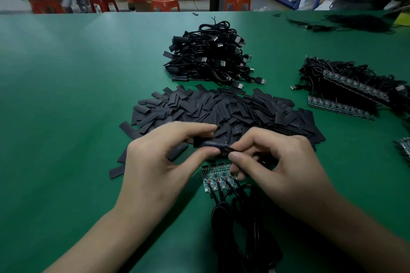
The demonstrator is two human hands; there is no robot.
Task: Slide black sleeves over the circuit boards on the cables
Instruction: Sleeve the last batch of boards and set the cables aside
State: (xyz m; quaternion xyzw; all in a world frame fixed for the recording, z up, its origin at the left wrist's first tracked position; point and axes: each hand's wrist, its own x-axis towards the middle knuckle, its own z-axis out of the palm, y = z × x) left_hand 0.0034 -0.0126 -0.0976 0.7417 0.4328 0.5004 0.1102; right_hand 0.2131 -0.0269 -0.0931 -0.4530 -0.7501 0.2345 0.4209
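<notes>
Both hands are busy with one black sleeve [208, 143], held just above the counter [66, 95]. My left hand [155, 162] pinches the sleeve's left part between thumb and fingers. My right hand [277, 162] pinches its right end, where something thin and dark sticks out. It is too blurry to tell if that is a board or a cable.

To do this step well, I think the left hand should squeeze the flat sleeve at its edges, so its mouth pops open. Then the right hand can push straight in, slowly, so no little part gets caught.

At 6 o'clock from the hands, a row of circuit boards [216, 178] lies flat. They are small, green, stiff and bumpy, with red marks. Their cables [224, 213] are black, round and bendy, and run toward me.

At 12 o'clock lies a big pile of sleeves [233, 108]: flat, dull black, thin strips. Farther up at 12 sits a heap of covered cables [210, 55] with shiny metal plugs. At 2 o'clock lies a heap of bare boards [346, 86] with cables.
</notes>
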